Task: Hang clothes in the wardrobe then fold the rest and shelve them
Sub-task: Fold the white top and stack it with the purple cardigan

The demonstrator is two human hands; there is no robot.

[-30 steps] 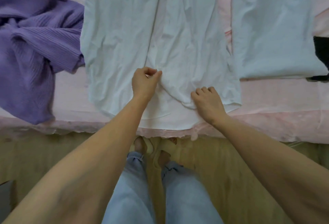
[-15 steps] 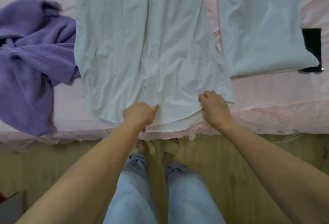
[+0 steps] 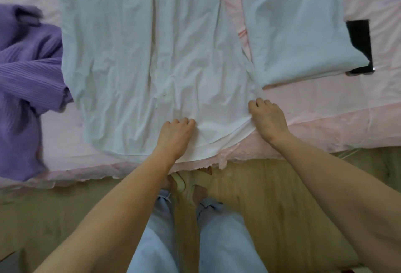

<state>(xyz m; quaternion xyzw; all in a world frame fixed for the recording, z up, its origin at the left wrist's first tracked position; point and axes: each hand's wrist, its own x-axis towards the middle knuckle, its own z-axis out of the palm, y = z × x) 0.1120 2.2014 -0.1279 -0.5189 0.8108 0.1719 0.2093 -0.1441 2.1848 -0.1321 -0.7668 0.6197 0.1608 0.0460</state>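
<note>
My left hand (image 3: 175,133) sits knuckles-up on the white shirt (image 3: 138,60), fingers curled down into the cloth near the bottom hem, just right of the button placket; it bunches a small fold of fabric under the fingertips. My right hand (image 3: 268,118) is at the shirt's lower right corner, fingers curled and pinching the hem edge, which lifts slightly off the sheet there. Both forearms reach forward from the lower part of the view. The shirt lies flat and face-up on the bed (image 3: 325,107), front panels meeting along a vertical placket, one small button visible near my left hand, fabric wrinkled throughout; its rounded hem lies close to the bed's near edge. Just to the right of the shirt, touching or nearly touching its side seam, lies a folded pale blue garment (image 3: 299,25). A black phone (image 3: 360,44) sits at that garment's right side, partly tucked under its corner. To the left of the shirt lies a crumpled purple ribbed sweater (image 3: 26,66), one cuff touching the shirt's left edge. The sheet is pink. Below the bed edge: wooden floor (image 3: 271,207), my light blue jeans (image 3: 219,240) and feet in beige slippers (image 3: 184,183).
</note>
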